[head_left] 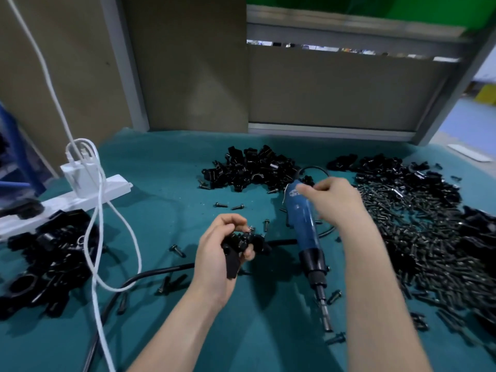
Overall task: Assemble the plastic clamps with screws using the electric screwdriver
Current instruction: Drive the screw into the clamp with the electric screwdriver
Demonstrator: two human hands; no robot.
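Note:
My left hand (pixel 218 251) grips a black plastic clamp (pixel 240 248) above the middle of the green table, fingers curled round it. A small screw seems to stick up from the clamp near my fingertips. The blue electric screwdriver (pixel 304 229) lies on the table to the right of the clamp, bit (pixel 324 307) pointing toward me. My right hand (pixel 331 200) is at the screwdriver's upper end, fingers loosely curled and thumb touching the blue body; a firm grip is not clear. A large heap of black screws (pixel 418 237) lies at the right.
A pile of black clamp parts (pixel 249 167) lies at the table's back; another pile (pixel 45 261) sits front left. A white power strip (pixel 69 202) with charger and white cables (pixel 99 237) is at the left. A black cord (pixel 150 275) crosses the table. Loose screws lie scattered.

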